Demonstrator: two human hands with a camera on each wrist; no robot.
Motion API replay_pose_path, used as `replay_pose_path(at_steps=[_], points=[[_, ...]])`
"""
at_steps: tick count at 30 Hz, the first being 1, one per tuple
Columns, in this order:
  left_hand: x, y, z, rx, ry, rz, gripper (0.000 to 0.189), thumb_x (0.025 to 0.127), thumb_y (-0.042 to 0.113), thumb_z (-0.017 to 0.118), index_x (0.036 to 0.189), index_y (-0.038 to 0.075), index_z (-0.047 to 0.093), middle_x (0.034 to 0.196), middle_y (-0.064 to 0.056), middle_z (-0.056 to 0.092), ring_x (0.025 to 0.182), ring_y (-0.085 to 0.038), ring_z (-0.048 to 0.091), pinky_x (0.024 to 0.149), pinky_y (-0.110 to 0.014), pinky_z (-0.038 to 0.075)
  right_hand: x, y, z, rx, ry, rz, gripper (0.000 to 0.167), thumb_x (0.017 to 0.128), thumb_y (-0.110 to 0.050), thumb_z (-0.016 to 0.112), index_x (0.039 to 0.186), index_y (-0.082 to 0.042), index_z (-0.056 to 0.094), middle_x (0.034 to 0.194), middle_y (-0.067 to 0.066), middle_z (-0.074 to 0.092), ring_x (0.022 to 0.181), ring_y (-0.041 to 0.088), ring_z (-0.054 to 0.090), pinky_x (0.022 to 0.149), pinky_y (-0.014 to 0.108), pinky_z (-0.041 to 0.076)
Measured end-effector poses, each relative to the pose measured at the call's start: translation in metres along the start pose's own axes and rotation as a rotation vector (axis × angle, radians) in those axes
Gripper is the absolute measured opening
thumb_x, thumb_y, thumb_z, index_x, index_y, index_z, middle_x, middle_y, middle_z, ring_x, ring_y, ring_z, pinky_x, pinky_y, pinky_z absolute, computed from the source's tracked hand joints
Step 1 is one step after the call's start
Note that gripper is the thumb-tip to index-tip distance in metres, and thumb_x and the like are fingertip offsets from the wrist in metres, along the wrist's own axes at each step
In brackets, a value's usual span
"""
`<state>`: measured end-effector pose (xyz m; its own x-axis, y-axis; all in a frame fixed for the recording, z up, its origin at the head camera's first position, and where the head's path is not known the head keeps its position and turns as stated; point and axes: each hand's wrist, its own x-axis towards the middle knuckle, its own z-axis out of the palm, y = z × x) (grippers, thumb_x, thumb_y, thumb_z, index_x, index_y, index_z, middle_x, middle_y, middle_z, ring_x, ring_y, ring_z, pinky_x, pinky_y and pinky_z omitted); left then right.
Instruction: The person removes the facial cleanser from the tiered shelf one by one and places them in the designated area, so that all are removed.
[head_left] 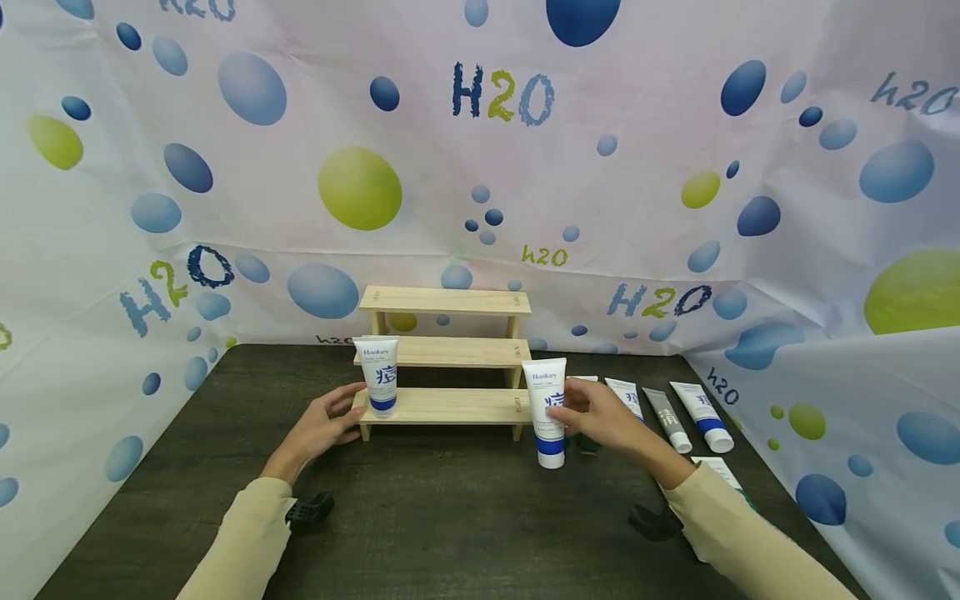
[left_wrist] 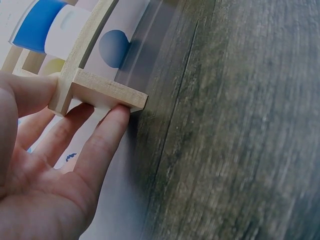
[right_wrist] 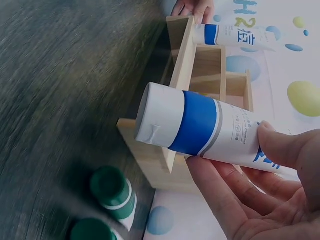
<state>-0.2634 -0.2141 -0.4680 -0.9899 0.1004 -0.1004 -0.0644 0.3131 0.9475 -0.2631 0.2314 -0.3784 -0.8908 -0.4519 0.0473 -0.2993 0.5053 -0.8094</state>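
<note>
My right hand (head_left: 596, 408) holds a white squeeze tube (right_wrist: 230, 130) with a blue band, thumb on one side and fingers on the other. The tube is upright, cap down, in front of the right end of the three-step wooden shelf (head_left: 450, 406). At the shelf's left end my left hand (head_left: 322, 425) grips the lowest step, with its thumb (left_wrist: 37, 92) against the board and fingertips (left_wrist: 117, 115) at the leg. A matching tube (head_left: 378, 375) stands on that step's left end, cap down.
Several tubes lie on the dark table (head_left: 450, 517) at the right, among them a grey tube (head_left: 667, 419) and a blue-banded white tube (head_left: 703, 415). Green-capped tubes (right_wrist: 110, 186) are close beside the shelf's right end. A printed sheet (head_left: 637, 167) hangs behind.
</note>
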Motion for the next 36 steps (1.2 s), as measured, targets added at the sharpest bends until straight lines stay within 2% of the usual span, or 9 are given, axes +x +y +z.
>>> replay_pose_path(at_steps=[4, 6, 12, 17, 23, 29, 36], points=[[0.000, 0.000, -0.001, 0.000, -0.003, 0.004, 0.059, 0.108, 0.019, 0.057, 0.161, 0.010, 0.033, 0.163, -0.029, 0.035, 0.138, -0.047, 0.053, 0.102, -0.051, 0.060, -0.006, 0.004, -0.005, -0.017, 0.000, -0.006, 0.022, 0.101, -0.015, 0.069, 0.101, 0.004, 0.058, 0.096, 0.018, 0.072, 0.087, 0.022, 0.074, 0.073, 0.038, 0.068], [0.000, -0.001, -0.001, -0.002, -0.004, 0.005, 0.059, 0.108, 0.019, 0.057, 0.161, 0.010, 0.033, 0.164, -0.028, 0.035, 0.138, -0.047, 0.053, 0.102, -0.051, 0.060, -0.009, 0.006, -0.007, -0.030, -0.002, -0.007, 0.025, 0.101, -0.016, 0.069, 0.092, 0.001, 0.052, 0.092, 0.017, 0.071, 0.084, 0.021, 0.073, 0.071, 0.035, 0.068], [0.000, -0.001, -0.001, -0.002, -0.002, 0.004, 0.059, 0.108, 0.019, 0.056, 0.162, 0.010, 0.033, 0.164, -0.029, 0.034, 0.139, -0.048, 0.052, 0.102, -0.051, 0.060, -0.018, 0.010, -0.012, -0.032, -0.024, -0.015, 0.031, 0.101, -0.014, 0.068, 0.086, -0.002, 0.044, 0.085, 0.015, 0.067, 0.078, 0.020, 0.070, 0.070, 0.038, 0.068], [0.000, -0.001, -0.001, -0.001, -0.004, 0.003, 0.059, 0.108, 0.019, 0.056, 0.162, 0.010, 0.032, 0.164, -0.029, 0.034, 0.139, -0.048, 0.052, 0.103, -0.051, 0.059, -0.024, 0.010, -0.016, -0.066, -0.030, 0.008, 0.028, 0.101, -0.016, 0.069, 0.089, -0.002, 0.047, 0.084, 0.013, 0.068, 0.075, 0.019, 0.069, 0.064, 0.029, 0.066], [0.000, 0.000, -0.001, 0.003, 0.003, -0.008, 0.059, 0.108, 0.019, 0.057, 0.161, 0.011, 0.033, 0.164, -0.029, 0.034, 0.140, -0.048, 0.051, 0.103, -0.051, 0.059, -0.032, 0.013, -0.019, -0.131, -0.024, 0.040, 0.026, 0.100, -0.020, 0.070, 0.092, -0.001, 0.053, 0.084, 0.011, 0.071, 0.074, 0.020, 0.070, 0.062, 0.028, 0.065], [0.000, 0.000, -0.001, 0.001, 0.003, -0.014, 0.060, 0.108, 0.019, 0.057, 0.162, 0.011, 0.033, 0.164, -0.029, 0.034, 0.140, -0.048, 0.051, 0.103, -0.051, 0.059, -0.040, 0.022, -0.026, -0.195, -0.014, 0.075, 0.026, 0.099, -0.025, 0.071, 0.096, -0.003, 0.057, 0.081, 0.007, 0.072, 0.071, 0.021, 0.072, 0.062, 0.036, 0.065], [0.000, 0.000, 0.000, -0.002, 0.005, -0.010, 0.059, 0.108, 0.019, 0.057, 0.162, 0.011, 0.033, 0.163, -0.029, 0.035, 0.139, -0.048, 0.052, 0.103, -0.051, 0.059, -0.053, 0.030, -0.030, -0.149, -0.019, 0.144, 0.033, 0.099, -0.025, 0.072, 0.110, 0.002, 0.056, 0.088, 0.011, 0.075, 0.071, 0.018, 0.073, 0.065, 0.043, 0.067]])
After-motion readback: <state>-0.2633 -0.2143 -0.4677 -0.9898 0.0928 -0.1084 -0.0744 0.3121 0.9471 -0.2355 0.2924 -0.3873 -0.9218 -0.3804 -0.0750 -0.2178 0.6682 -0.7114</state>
